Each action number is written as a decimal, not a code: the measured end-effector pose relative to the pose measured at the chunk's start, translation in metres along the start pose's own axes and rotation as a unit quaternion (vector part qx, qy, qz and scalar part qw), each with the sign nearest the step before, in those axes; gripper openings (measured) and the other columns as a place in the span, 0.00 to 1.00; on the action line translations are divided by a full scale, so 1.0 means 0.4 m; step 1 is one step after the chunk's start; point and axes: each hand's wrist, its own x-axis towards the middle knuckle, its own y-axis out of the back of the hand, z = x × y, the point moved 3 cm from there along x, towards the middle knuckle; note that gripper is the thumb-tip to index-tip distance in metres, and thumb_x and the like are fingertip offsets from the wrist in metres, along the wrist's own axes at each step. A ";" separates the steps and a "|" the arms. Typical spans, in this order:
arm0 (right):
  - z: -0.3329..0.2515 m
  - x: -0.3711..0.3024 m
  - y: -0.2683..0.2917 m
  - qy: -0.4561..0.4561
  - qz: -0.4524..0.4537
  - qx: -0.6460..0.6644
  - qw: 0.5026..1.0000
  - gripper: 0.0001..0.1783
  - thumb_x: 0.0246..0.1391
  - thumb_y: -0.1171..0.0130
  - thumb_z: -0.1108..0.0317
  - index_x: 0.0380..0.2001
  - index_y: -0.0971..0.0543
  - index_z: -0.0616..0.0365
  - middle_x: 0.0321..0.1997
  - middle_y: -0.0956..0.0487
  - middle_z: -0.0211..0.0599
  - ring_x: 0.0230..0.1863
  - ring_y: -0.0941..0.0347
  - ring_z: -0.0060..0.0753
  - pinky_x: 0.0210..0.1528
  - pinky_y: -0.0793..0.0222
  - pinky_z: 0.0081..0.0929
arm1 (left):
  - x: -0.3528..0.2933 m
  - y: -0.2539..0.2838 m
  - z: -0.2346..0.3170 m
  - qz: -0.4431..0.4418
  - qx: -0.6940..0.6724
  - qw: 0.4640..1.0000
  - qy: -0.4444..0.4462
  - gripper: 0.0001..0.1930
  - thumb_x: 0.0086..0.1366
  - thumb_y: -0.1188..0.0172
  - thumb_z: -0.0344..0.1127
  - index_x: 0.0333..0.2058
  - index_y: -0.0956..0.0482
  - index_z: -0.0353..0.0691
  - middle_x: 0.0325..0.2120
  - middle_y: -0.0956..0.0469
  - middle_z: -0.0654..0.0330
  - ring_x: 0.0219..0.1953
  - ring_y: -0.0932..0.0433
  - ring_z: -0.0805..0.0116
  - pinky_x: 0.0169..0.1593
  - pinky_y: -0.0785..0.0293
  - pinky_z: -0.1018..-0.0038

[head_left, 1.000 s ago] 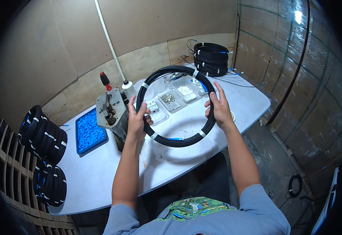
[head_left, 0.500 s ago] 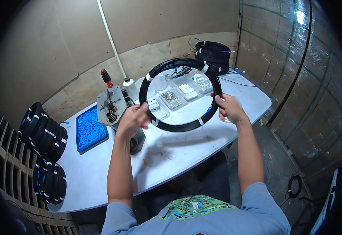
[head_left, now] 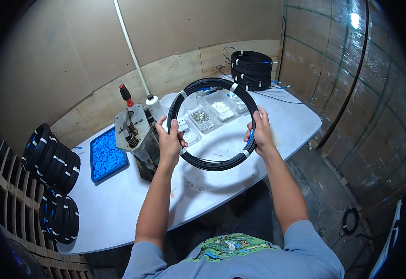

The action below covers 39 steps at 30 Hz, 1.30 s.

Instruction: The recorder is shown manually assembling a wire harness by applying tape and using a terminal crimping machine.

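A coil of black cable (head_left: 214,165), bound at intervals with white tape, is held up above the white table between my two hands. My left hand (head_left: 171,142) grips its left side, with the thumb and fingers around the bundle. On the opposite side my right hand (head_left: 262,132) is closed on the coil, next to a small blue connector (head_left: 251,133) lying along the cable. Through the ring show a clear tray of small metal parts (head_left: 203,119) and a tray of white pieces (head_left: 222,110).
Left of my arms stand a metal hand press (head_left: 135,132) with a red-black handle and a blue tray of blue connectors (head_left: 107,155). Stacked cable coils sit at the back right (head_left: 251,72) and left edge (head_left: 56,160). A white bottle (head_left: 153,103) stands behind the press.
The coil has come down slightly and turned, shifting its tape bands. My left hand has moved right and regripped the side; my right hand has moved a little left, fingers now around the coil.
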 end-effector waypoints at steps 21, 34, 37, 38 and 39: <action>-0.194 -0.047 0.053 -0.094 -0.196 -0.331 0.918 0.29 0.68 0.48 0.50 0.64 0.34 0.55 0.43 0.18 0.43 0.47 0.19 0.38 0.33 0.21 0.30 | -0.004 0.079 0.099 -0.029 0.344 0.931 -0.121 0.20 0.62 0.31 0.49 0.30 0.18 0.33 0.27 0.25 0.61 0.21 0.32 0.75 0.27 0.35 0.76; -0.008 -0.009 -0.002 0.062 -0.037 -0.002 0.997 0.22 0.68 0.49 0.45 0.44 0.31 0.55 0.23 0.36 0.23 0.16 0.40 0.13 0.16 0.38 0.17 | -0.050 0.000 -0.018 -0.004 -0.013 0.999 -0.030 0.15 0.69 0.38 0.45 0.37 0.30 0.41 0.14 0.36 0.71 0.13 0.37 0.80 0.16 0.37 0.77; -0.028 -0.012 -0.004 0.091 -0.052 -0.071 0.992 0.21 0.63 0.40 0.49 0.43 0.30 0.55 0.22 0.36 0.23 0.14 0.42 0.13 0.14 0.40 0.17 | -0.046 0.004 -0.012 -0.037 -0.018 0.998 -0.054 0.14 0.68 0.37 0.44 0.38 0.28 0.39 0.16 0.33 0.69 0.17 0.33 0.79 0.22 0.32 0.78; -0.039 -0.007 -0.004 0.091 -0.052 -0.070 0.992 0.21 0.63 0.40 0.49 0.43 0.30 0.55 0.22 0.36 0.23 0.14 0.42 0.13 0.14 0.40 0.17 | -0.041 0.012 -0.007 -0.062 -0.026 0.995 -0.078 0.14 0.68 0.37 0.43 0.38 0.27 0.39 0.18 0.31 0.68 0.20 0.30 0.79 0.25 0.29 0.78; -0.058 -0.005 -0.006 0.110 -0.083 -0.085 0.987 0.21 0.62 0.39 0.49 0.43 0.30 0.55 0.20 0.36 0.22 0.13 0.41 0.13 0.14 0.41 0.18 | -0.026 0.035 -0.003 -0.087 -0.014 0.993 -0.083 0.13 0.67 0.36 0.41 0.38 0.25 0.37 0.22 0.27 0.66 0.26 0.27 0.78 0.33 0.26 0.77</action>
